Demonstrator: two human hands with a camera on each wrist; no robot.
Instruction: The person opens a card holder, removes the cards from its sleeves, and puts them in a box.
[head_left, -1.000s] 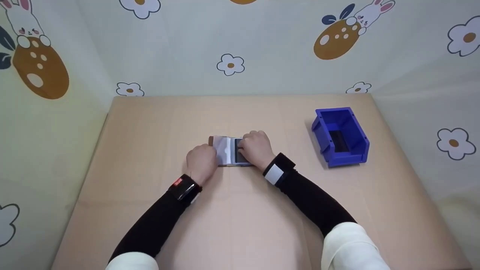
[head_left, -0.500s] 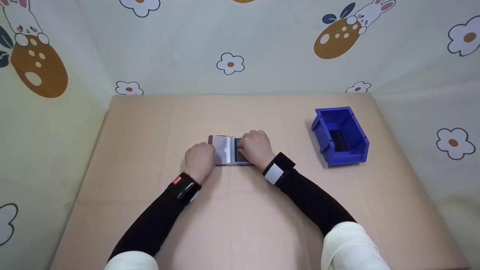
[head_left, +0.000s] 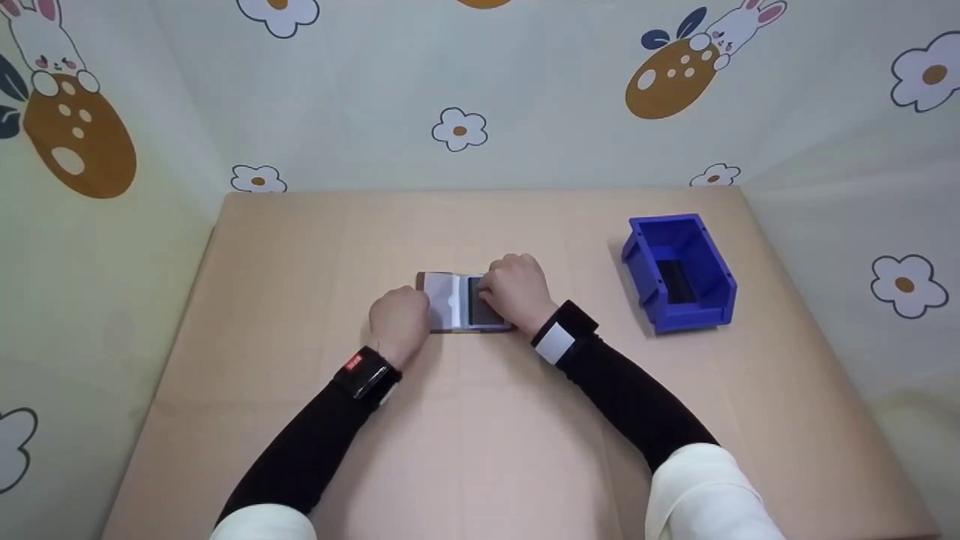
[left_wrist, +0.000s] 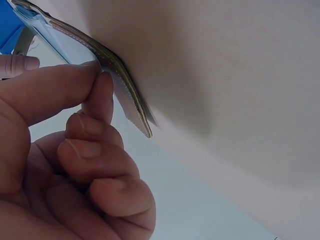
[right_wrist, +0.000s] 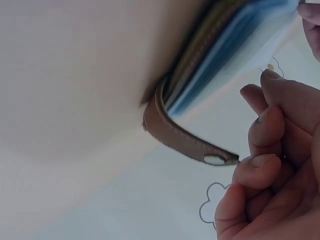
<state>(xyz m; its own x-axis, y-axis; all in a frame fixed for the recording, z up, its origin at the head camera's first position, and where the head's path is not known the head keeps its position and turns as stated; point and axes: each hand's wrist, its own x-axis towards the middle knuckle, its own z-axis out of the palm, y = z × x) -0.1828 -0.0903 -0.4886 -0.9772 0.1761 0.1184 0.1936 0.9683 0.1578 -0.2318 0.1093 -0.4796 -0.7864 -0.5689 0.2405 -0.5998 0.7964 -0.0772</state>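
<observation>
A small brown card holder (head_left: pixel 442 301) lies spread on the table, with clear plastic sleeves inside. My left hand (head_left: pixel 400 324) pinches its left edge between thumb and forefinger, as the left wrist view shows. A dark card (head_left: pixel 478 301) sits in the right half, partly covered by my right hand (head_left: pixel 519 294). In the right wrist view, that hand's fingers (right_wrist: pixel 267 127) are loosely bent, apart from the sleeves, and hold nothing visible. The holder's brown strap (right_wrist: pixel 187 140), with a snap at its end, curves up toward them.
A blue plastic bin (head_left: pixel 720 262) stands at the right rear of the table, with a flat black thing (head_left: pixel 675 282) inside it. Behind the tan tabletop (head_left: pixel 315 240) hangs a pale curtain (head_left: pixel 360 112) printed with flowers and rabbits.
My right hand has shifted slightly up and to the right, off the dark card, so more of the holder's right half shows. My left hand has kept its pinch nearly still.
</observation>
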